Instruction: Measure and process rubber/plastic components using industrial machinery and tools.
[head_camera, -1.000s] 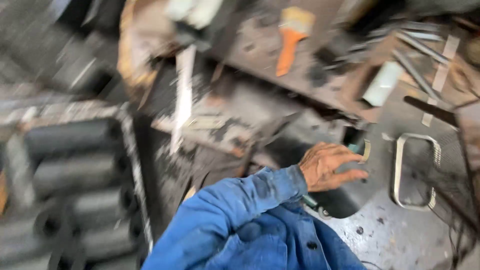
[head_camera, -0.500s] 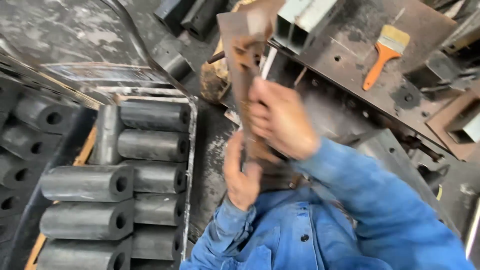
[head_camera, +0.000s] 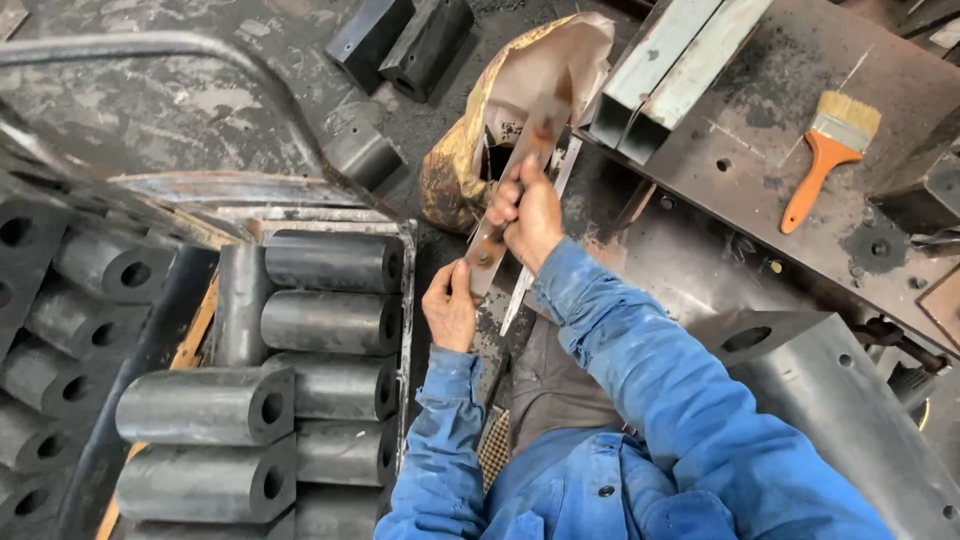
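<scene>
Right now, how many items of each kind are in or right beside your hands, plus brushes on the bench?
Long rusty flat metal strip, held by left hand and right hand: 1
Orange-handled paintbrush: 1
Grey rectangular steel tubes: 2
Total: 4

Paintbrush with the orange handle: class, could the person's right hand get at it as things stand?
Probably not at once. The right hand is clasped round the flat metal bar, as is the left hand. The paintbrush lies uncovered on the steel plate, so the path looks free once the bar is released.
</scene>
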